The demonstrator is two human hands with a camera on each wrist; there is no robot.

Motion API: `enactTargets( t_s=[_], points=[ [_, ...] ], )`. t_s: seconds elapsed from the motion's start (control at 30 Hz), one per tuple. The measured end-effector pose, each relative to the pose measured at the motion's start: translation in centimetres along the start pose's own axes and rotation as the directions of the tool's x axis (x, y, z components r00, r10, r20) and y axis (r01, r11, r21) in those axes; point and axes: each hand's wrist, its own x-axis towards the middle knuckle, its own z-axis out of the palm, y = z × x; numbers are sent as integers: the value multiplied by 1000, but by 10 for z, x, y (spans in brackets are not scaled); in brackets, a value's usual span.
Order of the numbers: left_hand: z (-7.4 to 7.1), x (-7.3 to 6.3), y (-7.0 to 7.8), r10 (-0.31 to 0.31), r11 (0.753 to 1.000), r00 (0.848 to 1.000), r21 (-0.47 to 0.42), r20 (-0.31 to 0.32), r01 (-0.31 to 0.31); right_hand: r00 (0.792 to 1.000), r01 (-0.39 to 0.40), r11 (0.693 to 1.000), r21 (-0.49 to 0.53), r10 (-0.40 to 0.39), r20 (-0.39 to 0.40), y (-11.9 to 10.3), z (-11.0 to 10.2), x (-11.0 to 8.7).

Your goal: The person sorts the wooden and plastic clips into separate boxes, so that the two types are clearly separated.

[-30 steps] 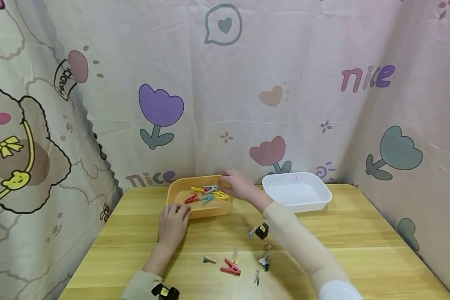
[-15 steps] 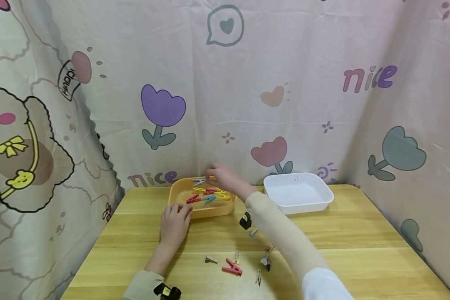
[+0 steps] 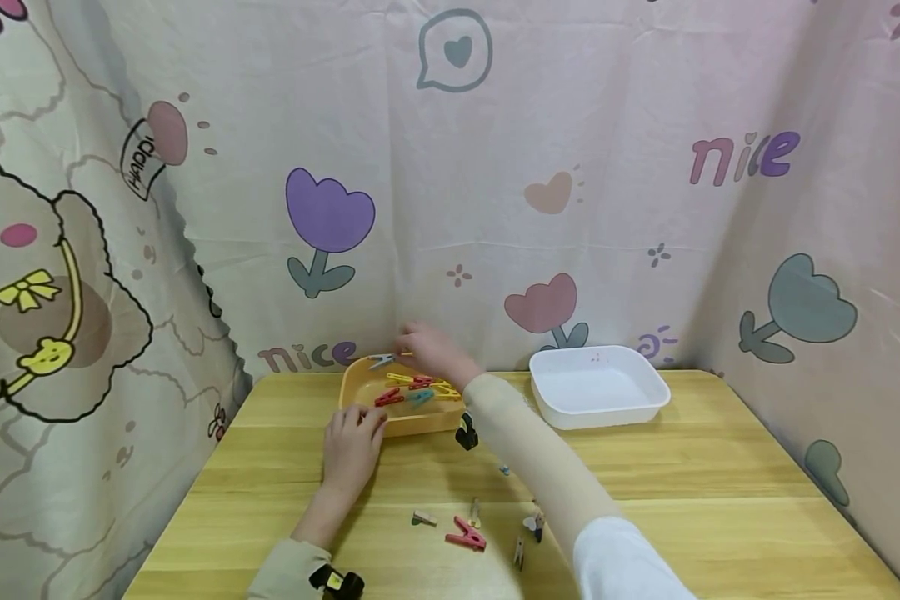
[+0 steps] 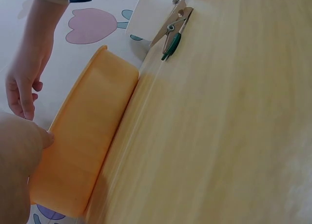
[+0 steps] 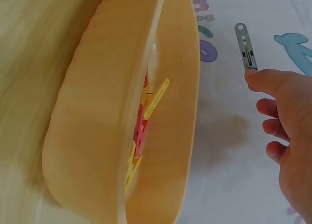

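Printed fabric backdrop fills the upper frame, wooden table the lower. Orange tray sits at centre, just left of the white tray, slight gap between. Left hand is at the tray's lower left corner in the head view, holding the rim: thumb on the outer wall, fingertips over the edge, partly hidden. Right hand is above the tray's far edge, thumb and index finger pinching the grey clothespin, other fingers curled in. Grey clothespin points left from the fingertips, over the tray's upper left corner in the head view, up and right of the left hand; right wrist view shows it at upper right, against the fabric. Inside the tray, between the hands: red clothespin, blue clothespin and yellow clothespins, some overlapping. Lower centre of the table: pink clothespin, well apart from both hands. Smallest: wooden clips scattered around it, one with a green side, others too small to make out
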Motion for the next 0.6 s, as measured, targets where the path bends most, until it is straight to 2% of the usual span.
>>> enactTargets(
  t_s=[0.27, 0.6],
  points=[
    [5, -1, -2, 37, 999, 999, 22, -37, -36, 996, -83, 996, 10, 83, 37, 2, 14, 11],
    [3, -1, -1, 22, 1000, 999, 8, -31, -22, 985, -154, 988, 16, 152, 82, -4, 22, 22]
  ],
)
